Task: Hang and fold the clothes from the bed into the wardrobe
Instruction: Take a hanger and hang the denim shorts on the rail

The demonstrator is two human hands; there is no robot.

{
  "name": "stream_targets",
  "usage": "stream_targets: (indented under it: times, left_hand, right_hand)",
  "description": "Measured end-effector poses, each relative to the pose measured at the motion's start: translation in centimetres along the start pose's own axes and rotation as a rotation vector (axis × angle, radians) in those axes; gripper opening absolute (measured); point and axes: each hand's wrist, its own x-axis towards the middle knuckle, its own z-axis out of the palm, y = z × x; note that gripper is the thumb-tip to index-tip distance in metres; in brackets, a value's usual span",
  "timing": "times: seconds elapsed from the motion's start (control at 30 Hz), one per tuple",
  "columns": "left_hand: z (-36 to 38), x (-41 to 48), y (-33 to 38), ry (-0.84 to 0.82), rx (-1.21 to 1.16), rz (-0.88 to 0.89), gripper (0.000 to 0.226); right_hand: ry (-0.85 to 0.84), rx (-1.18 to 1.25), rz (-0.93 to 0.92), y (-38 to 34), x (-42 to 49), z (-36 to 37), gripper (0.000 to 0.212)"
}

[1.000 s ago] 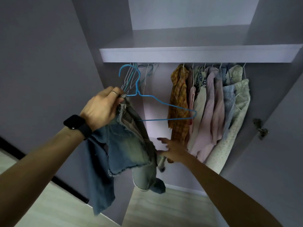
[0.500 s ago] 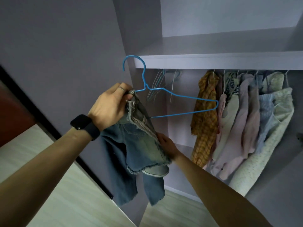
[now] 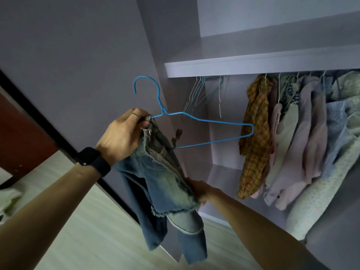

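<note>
My left hand (image 3: pixel 121 136) grips the waist of a pair of frayed blue jeans (image 3: pixel 165 184) together with the left end of a blue wire hanger (image 3: pixel 206 118). The hanger is off the rail, its hook up in front of the wardrobe's side panel. The jeans hang folded below the hand, with the legs dangling. My right hand (image 3: pixel 198 189) reaches behind the frayed denim at mid-height and is mostly hidden by it; its fingers cannot be seen. The open wardrobe (image 3: pixel 253 64) stands ahead on the right.
Several empty wire hangers (image 3: pixel 196 94) hang at the left end of the rail. A yellow checked shirt (image 3: pixel 255 133) and several pale garments (image 3: pixel 303 143) fill the right part. A dark door frame (image 3: pixel 39 117) runs down the left, and pale cloth (image 3: pixel 7 199) lies on the floor.
The view has swung left and closer. The hanger with the jeans has come away from the rail, leftward. My right hand moved from beside the denim to behind it.
</note>
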Motion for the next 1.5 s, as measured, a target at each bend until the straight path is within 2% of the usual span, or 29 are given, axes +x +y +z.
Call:
stream_targets:
  times: [0.07, 0.17, 0.27, 0.37, 0.43, 0.5, 0.57, 0.67, 0.77, 0.8, 0.9, 1.1, 1.23, 1.3, 1.37, 1.4, 1.43, 1.47, 1.5]
  left_hand:
    - [-0.1, -0.1, 0.1, 0.005, 0.0, -0.008, 0.013]
    - [0.1, -0.1, 0.4, -0.016, 0.02, -0.02, 0.014]
    - [0.2, -0.1, 0.7, -0.037, 0.042, -0.017, 0.015]
    - [0.7, 0.1, 1.3, -0.06, 0.044, -0.013, 0.017]
    - [1.2, 0.2, 1.6, -0.067, 0.041, -0.014, 0.017]
    - [1.7, 0.1, 1.7, -0.077, 0.034, -0.024, 0.018]
    - [2.5, -0.1, 1.9, -0.105, 0.041, -0.035, 0.019]
    - [3.6, -0.3, 2.1, -0.184, 0.059, -0.039, 0.023]
    - [4.5, -0.5, 2.0, -0.23, 0.102, -0.041, 0.026]
    - [4.9, -0.5, 1.9, -0.238, 0.119, -0.032, 0.026]
    - [6.4, -0.8, 2.4, -0.268, 0.139, -0.002, 0.026]
    - [10.7, -0.8, 5.0, -0.323, 0.117, 0.065, 0.035]
    - [15.0, 1.1, 7.7, -0.458, 0.169, -0.057, 0.057]
    - [16.5, 2.4, 8.6, -0.453, 0.15, -0.144, 0.054]
    - [17.2, 3.6, 8.4, -0.392, 0.115, -0.241, 0.042]
    - [17.3, 4.1, 8.1, -0.352, 0.073, -0.286, 0.035]
    - [17.3, 4.7, 7.8, -0.305, 0.011, -0.327, 0.028]
    - [17.1, 5.2, 7.5, -0.251, -0.067, -0.362, 0.024]
    - [16.9, 5.7, 7.4, -0.197, -0.144, -0.376, 0.022]
  right_hand:
    - [-0.029, -0.042, 0.02, 1.2, -0.1, 0.6, 0.048]
    - [0.028, -0.101, 0.012, 2.6, -0.5, 1.2, 0.02]
    - [0.074, -0.25, -0.058, 3.4, -0.7, 1.4, 0.012]
    - [0.097, -0.189, -0.061, 4.4, -1.5, 1.5, 0.002]
    - [0.169, -0.013, -0.003, 5.5, -2.5, 0.8, 0.009]
    - [0.316, 0.188, 0.048, 6.7, -3.7, -0.9, 0.014]
    - [0.487, 0.318, 0.093, 8.1, -5.0, -3.3, 0.007]
    - [0.618, 0.342, 0.116, 10.7, -6.6, -7.2, 0.021]
    - [0.702, 0.321, 0.122, 12.8, -8.7, -10.6, 0.047]
    - [0.753, 0.345, 0.113, 13.1, -9.6, -11.7, 0.046]
    - [0.879, 0.412, 0.031, 12.6, -12.2, -15.2, 0.035]
    - [0.961, 0.363, -0.081, 6.8, -16.7, -20.7, 0.047]
    - [0.977, 0.343, -0.256, 1.7, -19.4, -21.8, 0.044]
    - [1.04, 0.343, -0.361, -0.3, -21.4, -22.1, 0.036]
    - [1.112, 0.46, -0.484, -1.3, -23.9, -21.6, 0.022]
    - [1.094, 0.524, -0.537, -1.4, -25.2, -21.1, 0.013]
    - [1.019, 0.568, -0.548, -1.0, -26.3, -20.5, 0.013]
    - [0.864, 0.586, -0.503, -0.2, -27.1, -19.8, 0.018]
    - [0.631, 0.515, -0.4, 0.6, -27.7, -19.0, 0.026]
